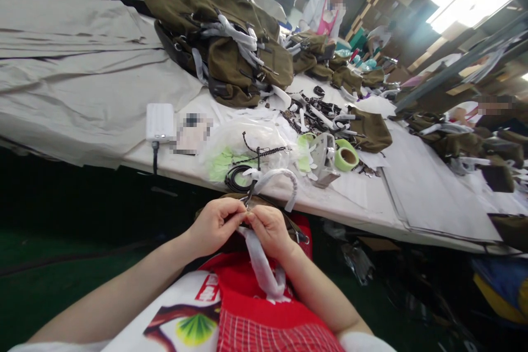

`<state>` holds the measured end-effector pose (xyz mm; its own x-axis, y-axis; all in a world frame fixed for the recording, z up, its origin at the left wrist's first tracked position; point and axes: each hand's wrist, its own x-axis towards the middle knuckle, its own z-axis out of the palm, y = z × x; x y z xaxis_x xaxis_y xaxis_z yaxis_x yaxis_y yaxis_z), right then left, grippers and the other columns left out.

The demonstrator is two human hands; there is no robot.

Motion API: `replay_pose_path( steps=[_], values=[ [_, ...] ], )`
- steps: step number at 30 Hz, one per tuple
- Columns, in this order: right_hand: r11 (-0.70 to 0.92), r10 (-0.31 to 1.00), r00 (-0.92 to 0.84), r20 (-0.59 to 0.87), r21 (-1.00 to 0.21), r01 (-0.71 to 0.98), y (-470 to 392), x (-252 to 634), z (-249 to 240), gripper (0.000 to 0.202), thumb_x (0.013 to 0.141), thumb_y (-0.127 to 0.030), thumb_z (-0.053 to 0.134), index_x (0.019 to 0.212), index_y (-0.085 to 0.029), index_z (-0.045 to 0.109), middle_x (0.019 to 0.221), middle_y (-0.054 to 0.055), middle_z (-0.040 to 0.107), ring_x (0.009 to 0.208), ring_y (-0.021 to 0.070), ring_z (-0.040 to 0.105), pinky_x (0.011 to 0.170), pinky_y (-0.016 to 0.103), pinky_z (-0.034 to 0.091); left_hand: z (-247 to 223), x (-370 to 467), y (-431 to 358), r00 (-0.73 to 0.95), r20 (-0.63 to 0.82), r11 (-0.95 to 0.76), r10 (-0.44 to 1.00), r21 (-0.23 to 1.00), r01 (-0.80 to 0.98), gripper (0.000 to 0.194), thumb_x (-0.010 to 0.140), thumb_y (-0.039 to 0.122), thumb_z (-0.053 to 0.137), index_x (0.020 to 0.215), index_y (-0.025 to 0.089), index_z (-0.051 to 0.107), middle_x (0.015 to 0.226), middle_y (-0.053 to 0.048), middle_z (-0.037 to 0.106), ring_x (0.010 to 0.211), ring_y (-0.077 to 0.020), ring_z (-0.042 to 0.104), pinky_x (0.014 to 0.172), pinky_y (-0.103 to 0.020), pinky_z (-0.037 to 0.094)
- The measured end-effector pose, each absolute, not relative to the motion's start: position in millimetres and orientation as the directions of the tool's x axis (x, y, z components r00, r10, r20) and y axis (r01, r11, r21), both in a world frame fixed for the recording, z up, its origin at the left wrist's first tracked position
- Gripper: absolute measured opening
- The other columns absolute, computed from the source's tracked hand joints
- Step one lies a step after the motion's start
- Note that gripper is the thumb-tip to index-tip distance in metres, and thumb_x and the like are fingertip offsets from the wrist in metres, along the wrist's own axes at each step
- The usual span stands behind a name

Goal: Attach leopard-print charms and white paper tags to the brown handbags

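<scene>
An olive-brown bag [284,210] lies on my lap against the table edge, with one wrapped handle [274,175] arching up over the table and another wrapped handle [264,267] hanging over my red apron. My left hand [216,225] and my right hand [269,226] meet above the bag, fingertips pinched together and touching. Whatever sits between the fingertips is too small to make out. Just beyond my hands, a black coiled strap [238,177] and a dark braided cord [270,151] rest on the table.
Piled olive bags [237,69] cover the table's back left. A tape roll [346,158] stands beside a metal dispenser [325,157]. Near the front edge is a white power bank [160,122] with a cable. A person [328,11] in a pink apron is across the table.
</scene>
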<state>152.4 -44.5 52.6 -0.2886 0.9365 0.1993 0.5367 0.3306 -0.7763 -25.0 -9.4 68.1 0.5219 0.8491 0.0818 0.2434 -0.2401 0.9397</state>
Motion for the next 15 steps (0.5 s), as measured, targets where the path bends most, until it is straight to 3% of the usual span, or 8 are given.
replay_pose_path(
  steps=[8, 13, 15],
  values=[
    [0.253, 0.964, -0.199, 0.175, -0.833, 0.491, -46, 150, 55, 0.04, 0.101, -0.037, 0.035, 0.071, -0.02, 0.056, 0.065, 0.001, 0.06, 0.06, 0.013, 0.054, 0.061, 0.025, 0.043, 71, -21, -13, 0.457, 0.043, -0.223, 0.888, 0.911, 0.348, 0.029, 0.09, 0.031, 0.048, 0.071, 0.017, 0.063, 0.067, -0.002, 0.062, 0.065, -0.0148, 0.056, 0.063, -0.025, 0.044],
    [0.101, 0.995, -0.057, 0.087, -0.933, 0.345, -48, 147, 47, 0.021, 0.097, -0.037, 0.045, 0.092, -0.02, 0.057, 0.062, -0.002, 0.063, 0.05, 0.0117, 0.056, 0.051, 0.022, 0.044, 72, -15, -16, 0.417, 0.076, -0.255, 0.906, 0.884, 0.392, 0.026, 0.09, 0.029, 0.048, 0.071, 0.018, 0.063, 0.067, -0.002, 0.063, 0.065, -0.0151, 0.056, 0.063, -0.025, 0.044],
    [0.09, 0.996, -0.01, 0.092, -0.946, 0.311, -49, 146, 42, 0.019, 0.096, -0.037, 0.047, 0.091, -0.021, 0.056, 0.063, -0.002, 0.064, 0.052, 0.0124, 0.058, 0.052, 0.023, 0.045, 71, -12, -17, 0.399, 0.093, -0.263, 0.912, 0.88, 0.396, 0.025, 0.089, 0.028, 0.049, 0.071, 0.019, 0.063, 0.067, -0.002, 0.063, 0.064, -0.015, 0.057, 0.063, -0.024, 0.044]
  ],
)
